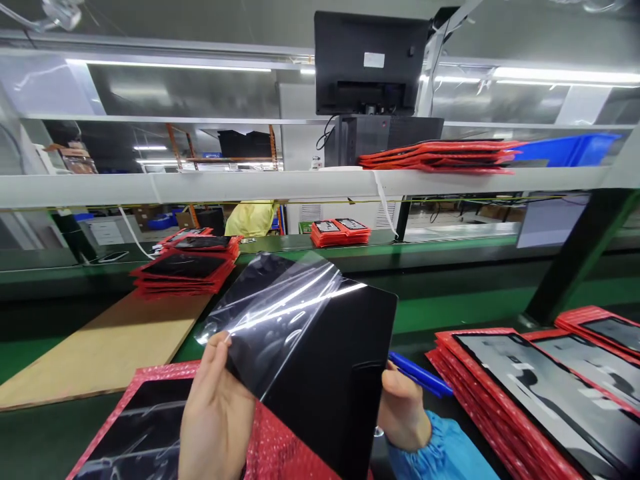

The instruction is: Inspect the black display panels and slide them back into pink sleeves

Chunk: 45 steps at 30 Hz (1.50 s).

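Head view: my left hand [220, 407] has a sheet of clear film [280, 313] pinched by its edge between thumb and fingertips, and the film stands partly away from a flat black panel [340, 353] in a glossy, bowed sweep. I judge the step in hand to be peeling that film off the panel, though one moment alone cannot settle whether it is coming off or going on. If it is peeling, the next move calls for an even, low pull across the face with the left, while the right keeps the panel from twisting.

My right hand [405, 407] grips the panel's right edge, thumb near the rim; the other fingers are mostly hidden, so I cannot tell how they press on the back. A blue pen-like tool [421, 375] sticks out from that same hand, pointing to the right.

So the panel lies between my two hands, tilted, touching the right thumb at its edge, while my left fingertips meet the film beyond the panel's bare part. Red bubble wrap [280, 443] shows just below the panel's lower left edge. Another film-covered panel [145, 427] lies beside my left wrist, and a stack of red-wrapped panels [530, 393] sits to my right, apart from the fingers.
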Tool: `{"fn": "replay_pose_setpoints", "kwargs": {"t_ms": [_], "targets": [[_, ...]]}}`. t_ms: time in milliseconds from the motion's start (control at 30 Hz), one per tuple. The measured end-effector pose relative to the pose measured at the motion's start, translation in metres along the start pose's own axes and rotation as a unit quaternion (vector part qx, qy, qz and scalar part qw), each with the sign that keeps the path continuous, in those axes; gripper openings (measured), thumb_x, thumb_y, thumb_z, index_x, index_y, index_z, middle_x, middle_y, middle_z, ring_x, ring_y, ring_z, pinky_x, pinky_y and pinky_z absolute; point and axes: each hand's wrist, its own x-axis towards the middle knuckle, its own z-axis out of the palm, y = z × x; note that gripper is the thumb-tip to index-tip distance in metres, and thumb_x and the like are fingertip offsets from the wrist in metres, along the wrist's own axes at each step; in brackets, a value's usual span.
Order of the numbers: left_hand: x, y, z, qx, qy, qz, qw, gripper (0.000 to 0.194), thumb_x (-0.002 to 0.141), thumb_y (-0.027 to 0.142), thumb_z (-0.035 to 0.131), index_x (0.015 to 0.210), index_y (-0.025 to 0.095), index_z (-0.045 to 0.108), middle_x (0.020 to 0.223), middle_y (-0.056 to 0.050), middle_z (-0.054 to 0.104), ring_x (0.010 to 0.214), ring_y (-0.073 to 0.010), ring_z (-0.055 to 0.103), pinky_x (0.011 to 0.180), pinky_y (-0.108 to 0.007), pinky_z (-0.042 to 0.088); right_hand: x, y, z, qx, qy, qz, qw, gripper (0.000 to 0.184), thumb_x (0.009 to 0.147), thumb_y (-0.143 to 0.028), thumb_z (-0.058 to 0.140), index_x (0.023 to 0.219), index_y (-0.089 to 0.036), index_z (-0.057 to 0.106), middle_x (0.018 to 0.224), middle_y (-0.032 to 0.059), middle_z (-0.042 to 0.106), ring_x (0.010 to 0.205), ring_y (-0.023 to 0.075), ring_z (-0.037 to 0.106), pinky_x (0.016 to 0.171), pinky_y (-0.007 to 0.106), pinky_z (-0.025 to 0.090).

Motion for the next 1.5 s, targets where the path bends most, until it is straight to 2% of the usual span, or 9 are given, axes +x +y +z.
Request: {"fn": "replay_pose_setpoints", "kwargs": {"t_ms": [200,367,500,733,867,967,1133,1267,1500], "targets": [[-0.002,0.015,0.001,-0.004,-0.009,0.119,0.993,0.004,0.085,0.027,0.06,0.084,0.025,0.064,0.089,0.006,0.064,0.088,-0.0111,0.06,0.086,-0.024,0.052,0.002,-0.011,0.032,-0.063,-0.089,-0.005,0.994,0.063,0.07,-0.03,0.078,0.129,-0.031,0.055,0.128,0.0045,0.061,0.122,0.0301,0.052,0.096,0.041,0.045],[-0.003,0.021,-0.001,-0.002,-0.002,0.152,0.988,0.002,0.083,0.029,0.062,0.082,0.027,0.063,0.089,0.007,0.064,0.091,-0.0121,0.059,0.09,-0.025,0.05,-0.006,-0.013,0.04,-0.115,-0.151,0.065,0.98,0.07,0.075,-0.023,0.077,0.136,-0.031,0.045,0.116,0.004,0.064,0.105,0.0268,0.062,0.089,0.04,0.048],[0.001,0.019,-0.002,-0.008,-0.012,0.137,0.991,0.002,0.083,0.029,0.061,0.083,0.027,0.062,0.091,0.008,0.066,0.092,-0.0128,0.06,0.085,-0.024,0.051,-0.007,-0.005,0.039,-0.074,-0.133,0.026,0.988,0.062,0.078,-0.026,0.074,0.134,-0.032,0.049,0.103,0.0019,0.066,0.1,0.0243,0.063,0.086,0.037,0.049],[0.013,0.021,-0.01,0.0,0.016,0.154,0.988,0.006,0.074,0.024,0.065,0.08,0.024,0.063,0.083,0.004,0.064,0.082,-0.0142,0.061,0.073,-0.024,0.053,-0.009,0.0,0.036,-0.094,-0.102,-0.012,0.99,0.051,0.081,-0.027,0.071,0.129,-0.029,0.055,0.119,0.0037,0.067,0.119,0.0254,0.056,0.103,0.04,0.039],[0.019,0.026,-0.014,0.018,0.031,0.147,0.988,0.004,0.073,0.023,0.062,0.077,0.022,0.063,0.08,0.005,0.061,0.078,-0.011,0.058,0.068,-0.019,0.05,-0.019,0.002,0.029,-0.131,0.0,-0.018,0.991,0.043,0.076,-0.036,0.076,0.117,-0.035,0.063,0.1,-0.0022,0.072,0.103,0.0212,0.065,0.097,0.037,0.046],[0.023,0.03,-0.014,0.025,0.046,0.152,0.987,0.004,0.072,0.023,0.062,0.075,0.021,0.063,0.075,0.006,0.059,0.073,-0.0098,0.056,0.066,-0.017,0.048,-0.026,-0.005,0.027,-0.27,0.084,-0.049,0.958,0.031,0.072,-0.039,0.078,0.101,-0.032,0.071,0.088,0.0011,0.073,0.089,0.0261,0.067,0.087,0.041,0.051],[0.03,0.036,-0.014,0.015,0.025,0.162,0.986,0.003,0.067,0.02,0.061,0.067,0.017,0.061,0.064,0.005,0.06,0.063,-0.0098,0.054,0.058,-0.018,0.044,-0.03,-0.019,0.034,-0.424,0.107,-0.112,0.892,0.014,0.071,-0.04,0.076,0.078,-0.029,0.075,0.066,0.0025,0.068,0.07,0.0273,0.064,0.075,0.042,0.053],[0.038,0.036,-0.018,0.016,0.043,0.195,0.98,0.003,0.064,0.015,0.059,0.062,0.016,0.061,0.065,0.004,0.059,0.069,-0.0087,0.054,0.067,-0.017,0.042,-0.032,-0.017,0.037,-0.422,0.118,-0.129,0.89,0.026,0.078,-0.047,0.069,0.092,-0.027,0.076,0.066,0.0006,0.068,0.063,0.0215,0.063,0.074,0.036,0.053],[0.047,0.035,-0.023,0.025,0.037,0.218,0.975,0.005,0.056,0.017,0.06,0.052,0.018,0.058,0.059,0.003,0.058,0.062,-0.011,0.052,0.06,-0.022,0.043,-0.032,-0.017,0.038,-0.446,0.093,-0.13,0.881,0.039,0.086,-0.057,0.054,0.078,-0.026,0.077,0.063,0.002,0.069,0.063,0.0209,0.061,0.076,0.035,0.049]]}}
